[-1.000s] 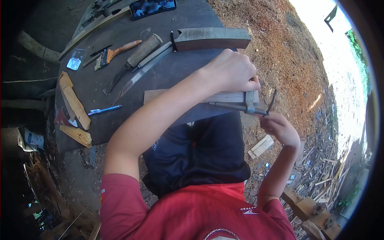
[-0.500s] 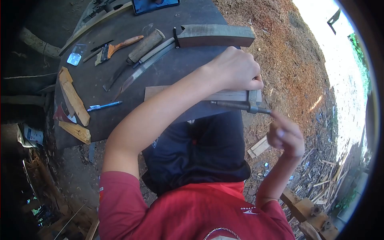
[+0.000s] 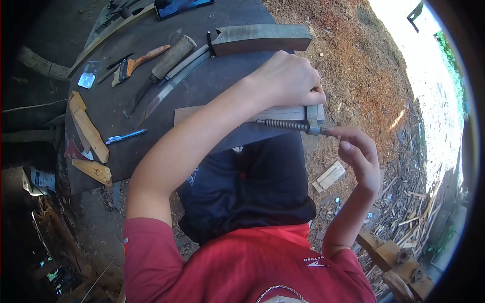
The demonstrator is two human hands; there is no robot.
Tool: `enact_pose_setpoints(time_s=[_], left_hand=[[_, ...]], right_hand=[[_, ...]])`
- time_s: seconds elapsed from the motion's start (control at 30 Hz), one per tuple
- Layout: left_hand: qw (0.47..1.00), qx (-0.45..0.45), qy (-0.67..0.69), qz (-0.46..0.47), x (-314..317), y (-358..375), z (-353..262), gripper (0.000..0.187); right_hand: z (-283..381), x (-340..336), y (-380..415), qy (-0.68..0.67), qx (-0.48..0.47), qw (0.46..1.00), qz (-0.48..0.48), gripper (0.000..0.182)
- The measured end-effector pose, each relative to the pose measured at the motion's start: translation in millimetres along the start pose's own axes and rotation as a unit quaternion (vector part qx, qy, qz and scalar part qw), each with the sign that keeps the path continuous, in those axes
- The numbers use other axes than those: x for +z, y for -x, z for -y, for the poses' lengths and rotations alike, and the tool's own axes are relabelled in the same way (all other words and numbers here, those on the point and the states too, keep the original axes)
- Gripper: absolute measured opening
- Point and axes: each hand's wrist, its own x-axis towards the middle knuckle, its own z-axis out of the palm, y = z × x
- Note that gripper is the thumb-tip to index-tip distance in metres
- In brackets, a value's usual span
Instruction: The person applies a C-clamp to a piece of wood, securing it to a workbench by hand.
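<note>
My left hand (image 3: 290,81) is closed in a fist over the metal bar of a screw clamp (image 3: 314,121) at the table's right edge. The clamp's threaded rod (image 3: 283,124) lies level along the near side of a flat wooden board (image 3: 188,114), which my left forearm partly covers. My right hand (image 3: 359,154) is at the rod's right end, its index fingertip touching it and its thumb held apart below. The clamp's far part is hidden under my left fist.
On the dark table (image 3: 202,91) lie a thick wooden block (image 3: 262,40), a brush (image 3: 144,60), a wooden mallet (image 3: 174,56), chisels, a blue pen (image 3: 127,136) and wood offcuts (image 3: 91,129). A phone (image 3: 182,6) rests at the far edge. Sawdust (image 3: 364,86) covers the ground.
My right index finger has come onto the end of the threaded rod, and the hand has turned and opened somewhat. My left fist stays on the clamp. The whole view has shifted slightly.
</note>
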Motion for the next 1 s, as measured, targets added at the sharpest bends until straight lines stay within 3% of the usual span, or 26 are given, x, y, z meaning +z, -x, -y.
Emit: enact_pose_setpoints(time_s=[0.13, 0.23, 0.27, 0.37, 0.4, 0.5, 0.53, 0.67, 0.77, 0.8, 0.9, 0.93, 1.0], left_hand=[[1.000, -0.005, -0.016, 0.004, 0.4, 0.1, 0.2, 0.030], [1.000, -0.005, -0.017, 0.004, 1.8, 0.5, 0.3, 0.030], [1.000, -0.003, -0.015, 0.001, 1.7, 0.3, 0.2, 0.031], [1.000, 0.001, -0.020, -0.001, 0.6, 0.8, 0.2, 0.031], [1.000, 0.008, -0.018, -0.010, 1.5, 0.7, 1.5, 0.031], [0.999, 0.018, -0.011, -0.026, 4.2, 1.5, 3.8, 0.030], [1.000, 0.017, -0.012, -0.024, 4.0, 1.4, 3.8, 0.030], [1.000, 0.015, -0.012, -0.016, 3.1, 0.5, 2.0, 0.029], [1.000, 0.015, -0.012, -0.016, 3.3, 0.9, 3.1, 0.029], [1.000, 0.013, -0.013, -0.015, 2.1, 1.5, 3.0, 0.029], [1.000, 0.011, -0.012, -0.011, 2.2, 0.8, 1.7, 0.029], [1.000, 0.011, -0.013, -0.009, 1.7, 0.6, 1.9, 0.029], [1.000, 0.013, -0.013, -0.006, 3.2, 0.7, 1.5, 0.029]], right_hand=[[7.5, 16.6, 1.2, 0.062, -0.054, 0.990, -0.113, 0.044], [8.1, 18.3, -5.7, 0.075, -0.021, 0.987, -0.143, 0.050], [3.1, 16.9, -7.1, 0.087, 0.005, 0.989, -0.120, 0.053], [0.4, 1.9, -4.0, 0.084, 0.110, 0.985, 0.099, 0.052], [-5.9, -2.6, -3.2, 0.095, 0.062, 0.984, 0.137, 0.056], [-21.7, -14.9, 0.5, -0.040, -0.056, 0.985, 0.159, 0.062], [-21.9, -6.2, 0.2, -0.100, -0.072, 0.988, 0.096, 0.067], [0.3, 17.0, -19.7, -0.046, 0.070, 0.995, -0.060, 0.064], [-29.3, 1.7, -20.2, -0.028, 0.123, 0.992, 0.019, 0.061], [-19.0, -5.0, -21.4, 0.011, 0.152, 0.977, 0.147, 0.059], [-16.0, -17.4, -11.2, -0.063, 0.059, 0.951, 0.298, 0.058], [-19.0, -9.6, -8.0, -0.131, -0.025, 0.963, 0.236, 0.059], [-3.5, 6.8, -9.9, -0.159, 0.034, 0.985, 0.058, 0.059]])
